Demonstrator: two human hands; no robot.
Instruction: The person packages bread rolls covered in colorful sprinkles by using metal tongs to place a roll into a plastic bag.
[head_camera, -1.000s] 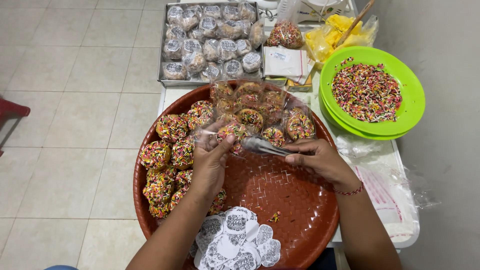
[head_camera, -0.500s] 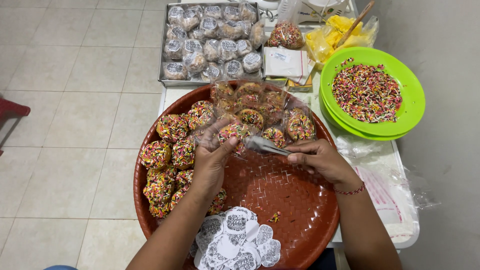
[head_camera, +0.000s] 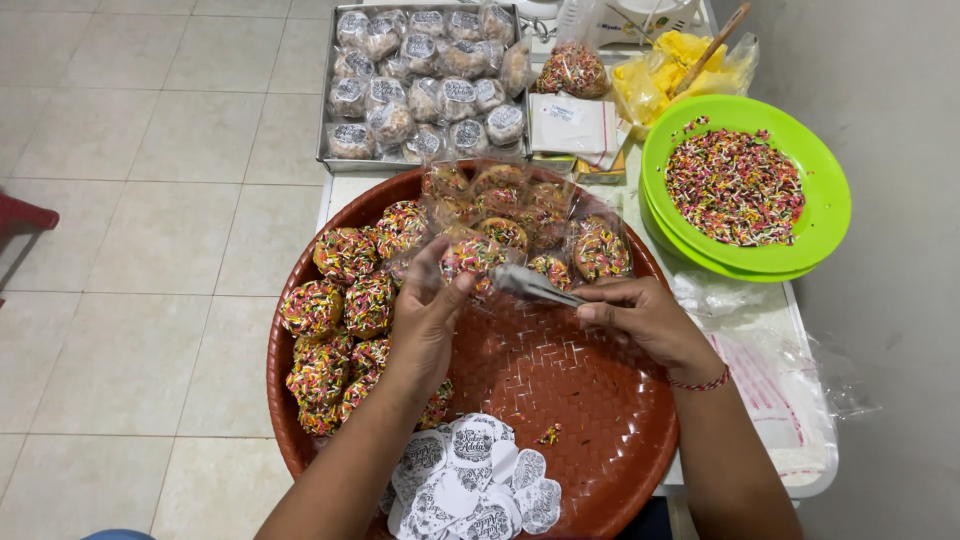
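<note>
Near the middle of the tray (head_camera: 610, 470), just inside the loose doughnuts (head_camera: 345, 330) along its left edge, a bagged doughnut (head_camera: 470, 256) is pinched between the thumb and fingers of the left hand (head_camera: 425, 320), closed on the clear wrap. To its right the twisted bag neck (head_camera: 530, 286) is gripped in the closed fingertips of the right hand (head_camera: 640, 318). The twist is judged best tightened close to the doughnut, which is held steady and not squeezed, so that the sprinkles are not crushed; the labels (head_camera: 470, 485) lie at the tray's near edge.
</note>
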